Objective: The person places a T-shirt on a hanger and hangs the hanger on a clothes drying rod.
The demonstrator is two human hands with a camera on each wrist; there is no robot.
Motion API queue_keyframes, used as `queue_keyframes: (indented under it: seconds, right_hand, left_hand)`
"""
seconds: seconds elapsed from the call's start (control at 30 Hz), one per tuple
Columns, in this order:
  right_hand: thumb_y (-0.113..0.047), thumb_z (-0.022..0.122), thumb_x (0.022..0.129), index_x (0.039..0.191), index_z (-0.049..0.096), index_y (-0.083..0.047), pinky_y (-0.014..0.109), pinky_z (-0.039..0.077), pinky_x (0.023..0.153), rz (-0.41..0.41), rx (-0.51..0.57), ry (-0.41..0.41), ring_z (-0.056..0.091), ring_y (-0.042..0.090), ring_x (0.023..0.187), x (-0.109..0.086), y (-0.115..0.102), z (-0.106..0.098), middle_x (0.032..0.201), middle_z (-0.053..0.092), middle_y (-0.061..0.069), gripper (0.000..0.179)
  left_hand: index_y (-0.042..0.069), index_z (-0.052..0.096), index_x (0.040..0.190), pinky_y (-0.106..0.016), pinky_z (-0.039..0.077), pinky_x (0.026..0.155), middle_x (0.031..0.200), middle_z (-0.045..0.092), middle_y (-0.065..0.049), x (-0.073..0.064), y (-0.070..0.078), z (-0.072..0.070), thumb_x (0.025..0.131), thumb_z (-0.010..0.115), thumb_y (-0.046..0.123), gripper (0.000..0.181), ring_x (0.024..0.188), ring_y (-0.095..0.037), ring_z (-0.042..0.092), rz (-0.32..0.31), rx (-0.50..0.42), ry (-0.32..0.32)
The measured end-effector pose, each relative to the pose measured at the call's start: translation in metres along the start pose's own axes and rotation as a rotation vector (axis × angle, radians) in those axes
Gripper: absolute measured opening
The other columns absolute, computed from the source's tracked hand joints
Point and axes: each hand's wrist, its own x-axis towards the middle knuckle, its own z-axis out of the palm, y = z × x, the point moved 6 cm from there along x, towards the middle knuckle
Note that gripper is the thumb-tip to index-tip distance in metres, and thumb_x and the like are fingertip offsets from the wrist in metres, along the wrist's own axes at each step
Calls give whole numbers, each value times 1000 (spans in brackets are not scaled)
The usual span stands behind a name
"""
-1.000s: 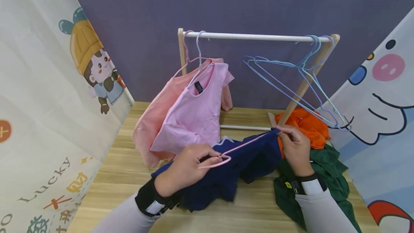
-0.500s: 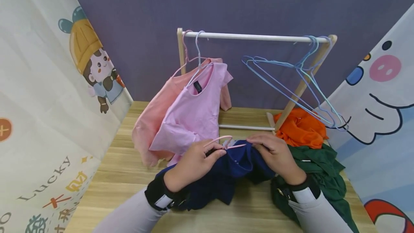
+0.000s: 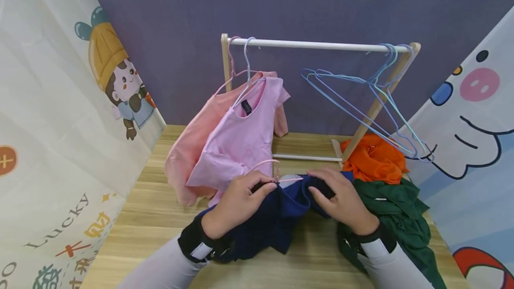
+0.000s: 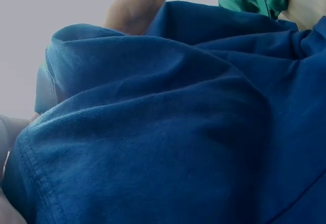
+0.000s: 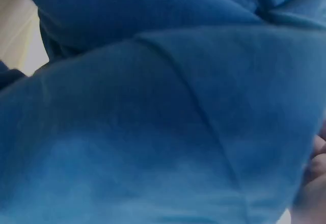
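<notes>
Step in hand, prob.: getting pink hanger [image 3: 291,179] into navy top [image 3: 261,231], bunched on table [image 3: 144,217] & part lifted betw. hands. L hand [image 3: 242,197] pinches hanger nr hook base; R hand [image 3: 343,200] grips top's edge, thumb & fingers curled. Forearms angle inward, hands near each other. Next move likely needs R easing cloth over hanger's R arm, L steady.

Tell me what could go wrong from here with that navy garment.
The navy garment is bunched between the left hand and the right hand, so it might snag on the pink hanger. The hanger's hook shows in front of the hanging lilac shirt and could catch it. The green garment lies near the right hand and may get dragged.
</notes>
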Motion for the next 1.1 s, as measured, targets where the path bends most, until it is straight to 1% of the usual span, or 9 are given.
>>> queue_keyframes:
  seconds: [0.07, 0.13, 0.27, 0.4, 0.57, 0.8, 0.9, 1.03, 1.1]
  right_hand:
    - [-20, 77, 72, 117, 59, -15, 36, 46, 92, 50, -29, -37, 53, 15, 105, -3, 4, -2, 112, 63, 4, 49]
    - [-21, 78, 71, 113, 59, -13, 40, 46, 90, 56, -70, -41, 54, 15, 104, -4, 8, -5, 111, 63, 4, 46]
    - [-14, 76, 71, 101, 66, -9, 39, 45, 87, -39, -159, 33, 55, 21, 97, -4, 13, -13, 103, 64, 7, 32]
    - [-11, 69, 77, 102, 69, -10, 40, 45, 83, -82, -198, 48, 55, 22, 92, -6, 14, -18, 98, 63, 7, 25]
    - [-4, 71, 74, 105, 70, -12, 34, 46, 82, -102, -144, 57, 56, 19, 90, -6, 13, -21, 97, 65, 5, 31]
    - [5, 66, 75, 107, 68, -12, 16, 42, 92, -112, -34, 44, 58, 15, 92, -4, 6, -17, 98, 67, 3, 36]
    - [6, 65, 76, 107, 67, -11, 17, 46, 87, -119, -4, 33, 58, 13, 90, -3, 2, -12, 98, 68, 2, 36]
    - [5, 65, 77, 103, 67, -10, 23, 51, 77, -112, 2, 67, 60, 10, 86, 0, -1, -7, 94, 68, 2, 31]
    - [4, 64, 77, 101, 66, -10, 24, 51, 77, -113, -4, 80, 60, 10, 86, -1, -2, -6, 93, 68, 2, 28]
  left_hand:
    - [18, 70, 96, -28, 53, 78, 92, 70, 4, 0, -1, -1, 89, 61, 30, 17, 90, -2, 59, -16, -17, 5]
    - [18, 70, 96, -28, 52, 78, 92, 70, 4, 0, -3, -2, 89, 61, 30, 16, 89, -2, 59, -26, -20, 9]
    - [17, 69, 95, -28, 52, 76, 90, 70, 3, -1, -3, -4, 89, 61, 29, 16, 87, -3, 58, -3, -6, 13]
    - [17, 69, 94, -27, 52, 74, 90, 70, 3, -2, -3, -4, 89, 61, 29, 16, 86, -3, 58, 8, 2, 8]
    - [18, 69, 94, -27, 52, 74, 91, 69, 4, -2, -2, -5, 89, 61, 29, 15, 87, -2, 58, 9, -8, -4]
    - [21, 69, 97, -27, 52, 77, 94, 70, 7, -1, 0, -1, 89, 61, 30, 15, 91, 1, 58, 9, -7, -22]
    - [19, 70, 97, -27, 53, 77, 93, 70, 6, 0, 0, 1, 89, 62, 30, 16, 91, 0, 58, 12, -19, -23]
    - [17, 71, 96, -27, 53, 76, 92, 71, 5, 0, 0, 2, 89, 61, 30, 18, 90, 0, 58, 8, -13, -22]
    - [18, 71, 96, -27, 53, 76, 92, 71, 6, -1, 0, 2, 89, 61, 30, 17, 89, 0, 58, 0, -6, -17]
